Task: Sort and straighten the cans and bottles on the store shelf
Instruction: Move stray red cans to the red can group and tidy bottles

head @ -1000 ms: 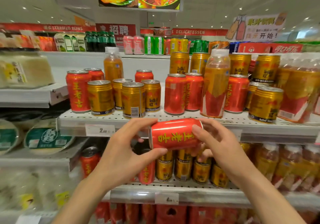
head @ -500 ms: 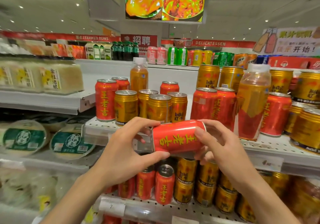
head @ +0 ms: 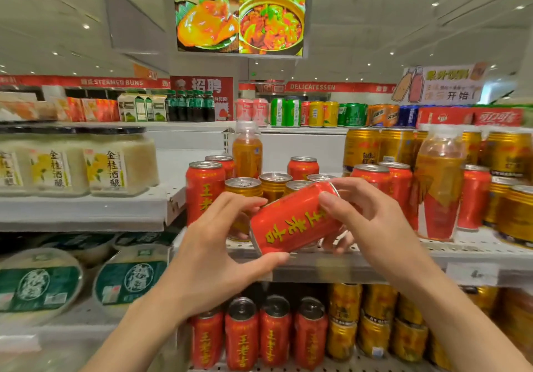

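I hold a red can with yellow characters in both hands, in front of the white perforated shelf. The can is tilted, its top end up to the right. My left hand grips its lower end with thumb under and fingers over. My right hand grips its upper end. Behind it on the shelf stand red cans, gold cans and orange drink bottles mixed together.
The shelf below holds a row of red cans on the left and gold cans on the right. Left of the drinks are jars of rice wine and round green-labelled tubs. More cans line the top shelf.
The can has tipped from lying level to slanting, its right end raised, and both hands have lifted it higher against the shelf. The view has shifted left and closer.
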`<state>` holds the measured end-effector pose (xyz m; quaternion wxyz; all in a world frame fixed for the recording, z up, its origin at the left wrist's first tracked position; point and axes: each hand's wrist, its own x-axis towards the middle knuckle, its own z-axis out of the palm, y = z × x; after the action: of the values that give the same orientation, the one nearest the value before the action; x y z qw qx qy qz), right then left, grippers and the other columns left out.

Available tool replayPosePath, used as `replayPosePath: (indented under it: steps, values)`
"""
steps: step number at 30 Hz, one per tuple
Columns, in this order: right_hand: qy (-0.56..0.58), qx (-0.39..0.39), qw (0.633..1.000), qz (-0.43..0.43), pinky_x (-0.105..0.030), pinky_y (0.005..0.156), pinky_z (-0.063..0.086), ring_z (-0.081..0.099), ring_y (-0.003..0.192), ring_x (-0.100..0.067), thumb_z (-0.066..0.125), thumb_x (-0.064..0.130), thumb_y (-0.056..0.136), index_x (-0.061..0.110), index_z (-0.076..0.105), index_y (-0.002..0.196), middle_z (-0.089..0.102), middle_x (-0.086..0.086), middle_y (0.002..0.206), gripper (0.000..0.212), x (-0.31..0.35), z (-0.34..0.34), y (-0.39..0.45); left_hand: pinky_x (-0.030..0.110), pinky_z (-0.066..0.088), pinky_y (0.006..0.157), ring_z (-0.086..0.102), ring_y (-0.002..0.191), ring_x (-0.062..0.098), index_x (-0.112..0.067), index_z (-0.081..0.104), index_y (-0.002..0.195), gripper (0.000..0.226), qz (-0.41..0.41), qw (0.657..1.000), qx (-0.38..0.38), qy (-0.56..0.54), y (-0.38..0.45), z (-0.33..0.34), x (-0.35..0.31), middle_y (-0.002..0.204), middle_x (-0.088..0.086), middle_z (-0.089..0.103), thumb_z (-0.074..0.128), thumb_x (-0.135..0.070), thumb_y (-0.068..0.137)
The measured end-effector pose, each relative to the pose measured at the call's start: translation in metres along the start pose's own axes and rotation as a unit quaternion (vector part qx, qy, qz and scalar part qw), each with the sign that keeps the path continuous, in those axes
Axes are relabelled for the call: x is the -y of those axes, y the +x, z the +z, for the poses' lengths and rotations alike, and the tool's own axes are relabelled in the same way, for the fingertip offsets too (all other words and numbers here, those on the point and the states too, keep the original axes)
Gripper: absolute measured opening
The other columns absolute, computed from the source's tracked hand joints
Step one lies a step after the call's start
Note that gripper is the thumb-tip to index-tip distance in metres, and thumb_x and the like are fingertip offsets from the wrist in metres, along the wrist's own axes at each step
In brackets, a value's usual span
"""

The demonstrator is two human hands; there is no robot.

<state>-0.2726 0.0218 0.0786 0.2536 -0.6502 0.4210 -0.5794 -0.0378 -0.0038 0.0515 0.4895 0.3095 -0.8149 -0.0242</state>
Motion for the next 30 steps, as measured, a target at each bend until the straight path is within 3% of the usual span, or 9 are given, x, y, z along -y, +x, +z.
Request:
replayPosePath:
  steps: [9, 14, 19, 24, 27, 30]
  values:
    - [-0.061, 0.005, 0.998, -0.031, -0.029, 0.051, 0.058, 0.075, 0.068, -0.015, 0.067, 0.055, 0.081, 0.025, 0.063, 0.119, 0.068, -0.001, 0.107, 0.048, 0.043, 0.031, 0.053, 0.029, 0.052, 0.085, 0.056, 0.104, 0.007, -0.024, 0.052, 0.129, 0.069, 0.040, 0.993, -0.019, 0.110, 0.034, -0.037, 0.022, 0.116, -0.010, 0.057, 0.068, -0.063, 0.075]
    - [-0.058, 0.023, 0.997, -0.042, -0.033, 0.055, 0.059, 0.075, 0.064, -0.025, 0.067, 0.050, 0.089, 0.020, 0.060, 0.123, 0.071, -0.005, 0.107, 0.046, 0.049, 0.037, 0.086, 0.027, 0.051, 0.089, 0.055, 0.105, 0.004, -0.030, 0.048, 0.137, 0.076, 0.049, 0.989, -0.010, 0.138, 0.070, -0.049, 0.021, 0.123, -0.012, 0.060, 0.066, -0.068, 0.074]
    - [-0.041, 0.030, 0.998, -0.047, -0.033, 0.054, 0.059, 0.074, 0.064, -0.026, 0.066, 0.048, 0.092, 0.018, 0.056, 0.129, 0.069, -0.007, 0.109, 0.048, 0.050, 0.042, 0.108, 0.025, 0.050, 0.090, 0.056, 0.105, 0.003, -0.032, 0.051, 0.136, 0.075, 0.034, 0.991, 0.007, 0.132, 0.097, -0.063, 0.027, 0.120, -0.013, 0.061, 0.067, -0.067, 0.072]
    - [-0.077, 0.077, 0.993, -0.044, -0.032, 0.054, 0.060, 0.075, 0.085, -0.024, 0.063, 0.052, 0.092, 0.023, 0.053, 0.133, 0.066, -0.003, 0.116, 0.051, 0.049, 0.049, 0.129, 0.036, 0.051, 0.091, 0.057, 0.106, 0.009, -0.029, 0.050, 0.136, 0.075, 0.024, 0.986, 0.019, 0.163, 0.109, -0.075, 0.042, 0.121, -0.009, 0.061, 0.066, -0.067, 0.072]
    - [-0.084, 0.109, 0.990, -0.035, -0.034, 0.056, 0.060, 0.076, 0.078, -0.025, 0.055, 0.054, 0.095, 0.021, 0.052, 0.134, 0.065, -0.003, 0.118, 0.051, 0.049, 0.047, 0.146, 0.032, 0.049, 0.090, 0.056, 0.104, 0.009, -0.029, 0.051, 0.136, 0.074, 0.016, 0.979, 0.016, 0.204, 0.113, -0.083, 0.052, 0.120, -0.008, 0.062, 0.068, -0.064, 0.073]
    - [-0.171, 0.071, 0.982, -0.028, -0.034, 0.062, 0.063, 0.074, 0.078, -0.020, 0.052, 0.048, 0.100, 0.018, 0.053, 0.133, 0.064, -0.003, 0.114, 0.044, 0.045, 0.042, 0.169, 0.031, 0.048, 0.088, 0.056, 0.103, 0.009, -0.029, 0.050, 0.136, 0.075, -0.004, 0.975, 0.017, 0.220, 0.116, -0.089, 0.060, 0.118, -0.009, 0.061, 0.066, -0.065, 0.073]
